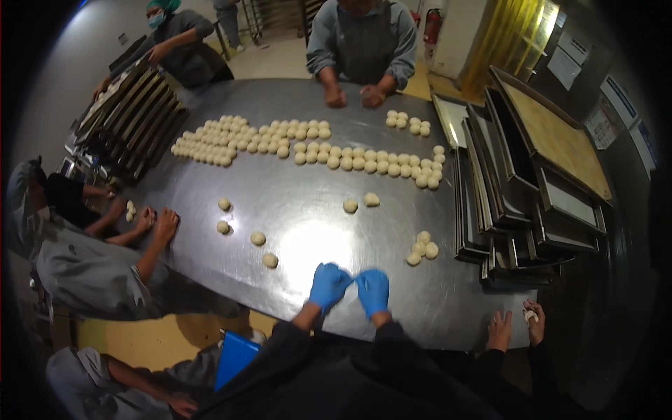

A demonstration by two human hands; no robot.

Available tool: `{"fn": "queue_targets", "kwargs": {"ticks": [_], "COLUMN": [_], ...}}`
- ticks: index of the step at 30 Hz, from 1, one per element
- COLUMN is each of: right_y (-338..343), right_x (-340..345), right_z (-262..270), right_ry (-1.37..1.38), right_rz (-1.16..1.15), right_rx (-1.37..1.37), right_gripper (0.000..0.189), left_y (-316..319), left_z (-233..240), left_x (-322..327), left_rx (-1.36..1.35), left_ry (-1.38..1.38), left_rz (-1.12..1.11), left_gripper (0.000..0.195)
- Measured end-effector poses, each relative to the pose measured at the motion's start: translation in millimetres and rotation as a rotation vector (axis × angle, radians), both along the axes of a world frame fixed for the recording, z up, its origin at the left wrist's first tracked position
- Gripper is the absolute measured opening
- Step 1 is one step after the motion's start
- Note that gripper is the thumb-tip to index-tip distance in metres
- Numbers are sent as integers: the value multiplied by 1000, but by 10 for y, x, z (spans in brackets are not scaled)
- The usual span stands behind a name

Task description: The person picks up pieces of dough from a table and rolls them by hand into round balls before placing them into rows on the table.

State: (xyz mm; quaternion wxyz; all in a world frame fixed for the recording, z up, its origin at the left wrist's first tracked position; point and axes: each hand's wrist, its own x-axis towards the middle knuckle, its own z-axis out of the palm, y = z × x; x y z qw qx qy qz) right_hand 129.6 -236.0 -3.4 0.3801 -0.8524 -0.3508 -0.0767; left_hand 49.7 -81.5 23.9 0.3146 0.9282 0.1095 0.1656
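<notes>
In a blue glove, my left hand (329, 286) is curled down against the metal tabletop near its front edge. Just beside it, my right hand (373, 292), gloved the same way, is curled too, thumb side towards the left. Whatever may lie under either palm is hidden. Ahead of the left hand sit loose dough balls, the nearest (270, 260) a little to its left. Two more dough balls (350, 205) lie farther up the table. A small cluster of dough balls (424, 247) rests to the right of my right hand.
Long rows of dough balls (362, 160) cross the steel table (210, 273). Stacked baking trays (551, 142) stand at the right, more trays (131, 115) at the far left. Co-workers' hands (336, 97) rest at the far edge; others work left and right, one hand (534, 320) holding dough.
</notes>
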Motion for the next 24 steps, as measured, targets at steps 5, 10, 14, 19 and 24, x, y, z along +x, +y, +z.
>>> {"fn": "queue_targets", "kwargs": {"ticks": [5,10,14,19,24], "right_y": [-435,-146,-27,-540,104], "right_x": [343,-20,533,-110,349], "right_z": [231,-17,245,-57,264], "right_ry": [125,40,88,98,53], "right_rz": [-114,18,42,-44,85], "right_rx": [21,127,35,75,1], "right_gripper": [12,8,11,12,13], "left_y": [452,-117,313,146,272], "left_z": [10,-71,128,-350,18], "left_x": [-288,-197,80,-420,155], "left_rx": [38,13,-49,23,-147], "left_ry": [145,36,18,198,-32], "left_rz": [133,-83,63,-125,18], "left_gripper": [21,12,17,9,17]}}
